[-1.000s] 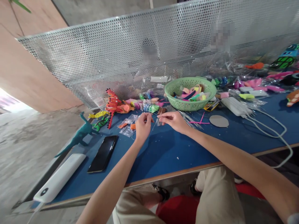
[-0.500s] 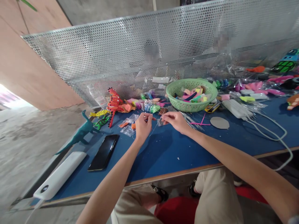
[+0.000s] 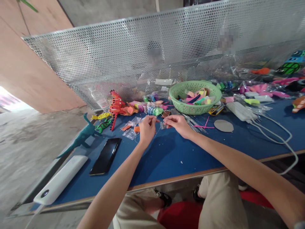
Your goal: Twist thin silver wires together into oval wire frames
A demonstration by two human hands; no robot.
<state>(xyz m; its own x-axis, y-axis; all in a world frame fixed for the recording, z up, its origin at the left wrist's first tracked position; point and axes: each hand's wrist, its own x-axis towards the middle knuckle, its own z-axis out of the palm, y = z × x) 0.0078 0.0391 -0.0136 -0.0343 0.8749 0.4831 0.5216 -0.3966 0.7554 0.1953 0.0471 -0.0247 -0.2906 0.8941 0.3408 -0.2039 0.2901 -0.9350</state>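
Both hands are pinched close together above the blue table (image 3: 166,162). A thin, pale thread (image 3: 157,131) runs between them and hangs in a loop below. My left hand (image 3: 147,128) is closed, thumb against fingertips, on the thread. My right hand (image 3: 178,124), also closed, pinches the thread from the other side; whether a needle is in either hand is too small to tell. Just left of my left hand lie small clear bags (image 3: 130,133) with orange pieces (image 3: 136,129). A small clear packet (image 3: 163,125) rests on the table between the hands.
A green basket (image 3: 195,109) of colourful pieces stands behind my right hand. At left are a phone (image 3: 106,156), a white power bank (image 3: 62,179), a teal dinosaur (image 3: 83,135) and a red toy (image 3: 116,106). Thin wires (image 3: 196,124) and a grey oval (image 3: 224,126) lie right. Perforated metal (image 3: 107,57) borders the back.
My left hand has shifted very slightly to the right, nearer my right hand. The right hand has barely moved, and both fingers' pinches stay closed.
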